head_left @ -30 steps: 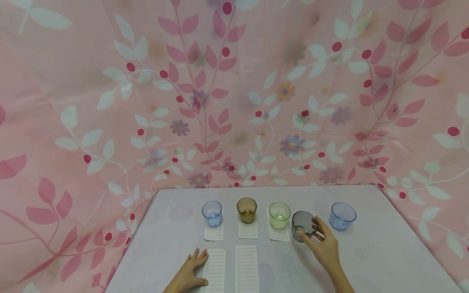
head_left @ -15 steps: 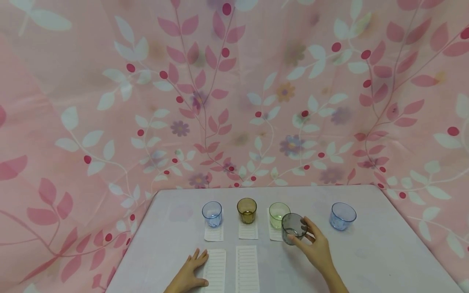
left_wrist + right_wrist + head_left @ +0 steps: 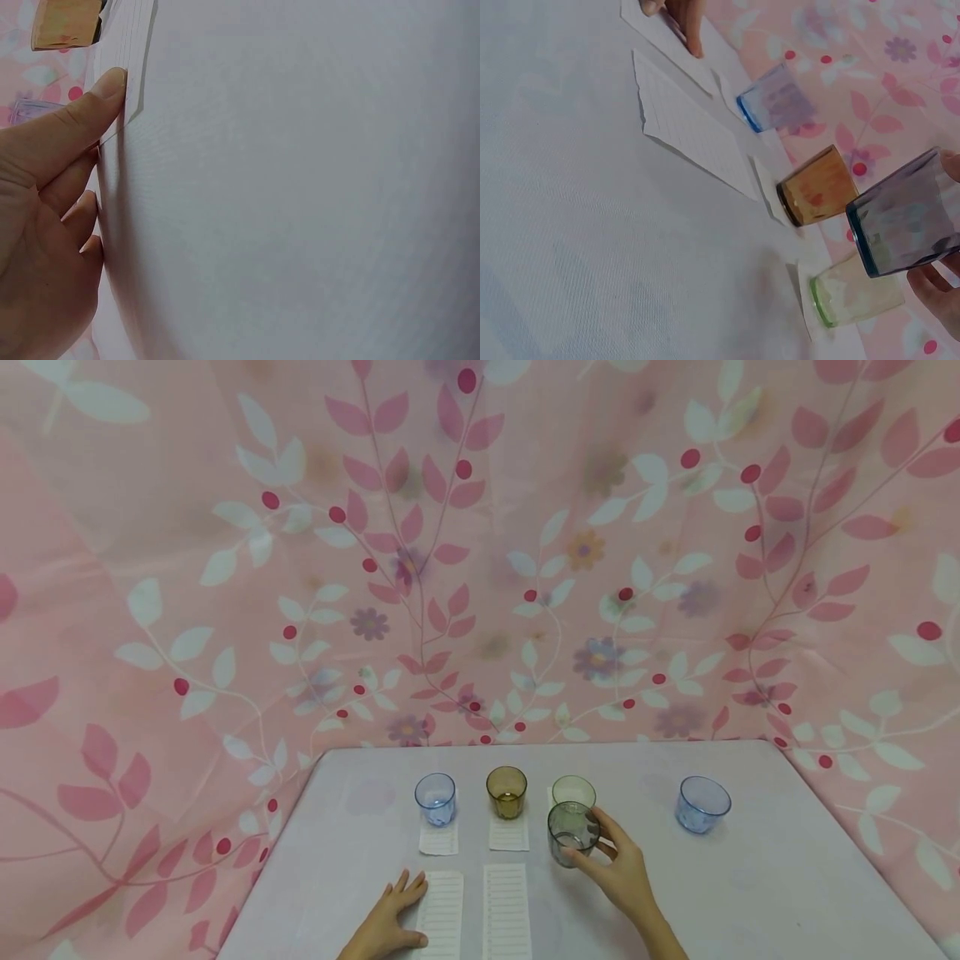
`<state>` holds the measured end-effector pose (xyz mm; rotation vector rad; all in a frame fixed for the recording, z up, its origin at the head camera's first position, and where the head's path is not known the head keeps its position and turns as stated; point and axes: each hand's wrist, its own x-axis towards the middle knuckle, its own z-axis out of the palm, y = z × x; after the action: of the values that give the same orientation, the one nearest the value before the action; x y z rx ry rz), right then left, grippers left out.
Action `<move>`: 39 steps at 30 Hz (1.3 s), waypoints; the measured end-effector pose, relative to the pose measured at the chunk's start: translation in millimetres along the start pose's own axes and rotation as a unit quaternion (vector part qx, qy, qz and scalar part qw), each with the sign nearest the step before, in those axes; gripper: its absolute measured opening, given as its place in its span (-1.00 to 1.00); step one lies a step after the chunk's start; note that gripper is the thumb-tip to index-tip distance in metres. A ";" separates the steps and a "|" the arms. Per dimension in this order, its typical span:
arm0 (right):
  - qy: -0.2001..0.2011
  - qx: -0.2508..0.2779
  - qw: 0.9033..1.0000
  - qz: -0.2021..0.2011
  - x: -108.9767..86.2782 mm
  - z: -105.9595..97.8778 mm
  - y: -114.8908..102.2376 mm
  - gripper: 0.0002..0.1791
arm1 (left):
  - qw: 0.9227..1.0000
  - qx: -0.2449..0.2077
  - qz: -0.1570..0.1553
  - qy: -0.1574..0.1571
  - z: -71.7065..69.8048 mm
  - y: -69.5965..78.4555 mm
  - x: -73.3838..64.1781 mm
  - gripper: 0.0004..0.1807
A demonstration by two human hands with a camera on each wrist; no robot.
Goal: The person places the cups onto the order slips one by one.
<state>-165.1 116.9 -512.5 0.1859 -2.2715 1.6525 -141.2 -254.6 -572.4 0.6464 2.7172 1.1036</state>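
Note:
My right hand point(image 3: 624, 875) grips a dark grey glass point(image 3: 564, 847) by its side, thumb in front and fingers behind. In the right wrist view the grey glass point(image 3: 904, 217) is off the table, base pointing down to the table. It partly hides the light green glass point(image 3: 576, 789), which stands on a paper slip behind it. My left hand point(image 3: 386, 920) rests at the left edge of a lined paper strip point(image 3: 441, 910), fingers spread, the thumb point(image 3: 111, 84) over the paper. A second lined strip point(image 3: 507, 910) lies just to its right.
Behind the strips stand a blue glass point(image 3: 437, 802) and an amber glass point(image 3: 507, 795), each on a paper slip. Another blue glass point(image 3: 702, 806) stands to the right on the white tablecloth point(image 3: 765, 877). A pink leaf-patterned curtain point(image 3: 480, 568) hangs behind the table.
My right hand has moved left with the grey glass, from beside the green glass to in front of it. The left hand has stayed in place.

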 end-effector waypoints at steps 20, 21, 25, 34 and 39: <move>-0.020 0.046 0.998 -0.033 -0.5 33.4 -10.0 -0.21 | 0.999 -0.013 -0.028 -0.012 -1.2 0.9 -0.1 -0.07; -0.022 0.053 0.998 -0.037 -0.6 35.2 -9.7 -0.21 | 1.000 -0.013 -0.025 -0.011 -1.3 1.0 -0.6 -0.07; -0.030 0.074 0.995 -0.052 -1.9 41.6 -9.9 -0.21 | 1.000 -0.008 -0.014 -0.003 -1.1 1.1 -1.4 -0.07; -0.044 0.081 0.995 -0.028 -5.7 53.0 -17.0 -0.21 | 1.000 -0.019 -0.023 -0.001 0.2 2.3 -1.0 -0.06; -0.047 0.079 0.995 -0.029 -8.3 53.8 -35.7 -0.24 | 0.999 -0.026 -0.030 -0.006 0.2 3.3 -0.8 -0.05</move>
<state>-156.7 54.0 -498.0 0.3694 -2.1794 1.8281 -139.3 -252.7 -570.3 0.5569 2.6692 1.1485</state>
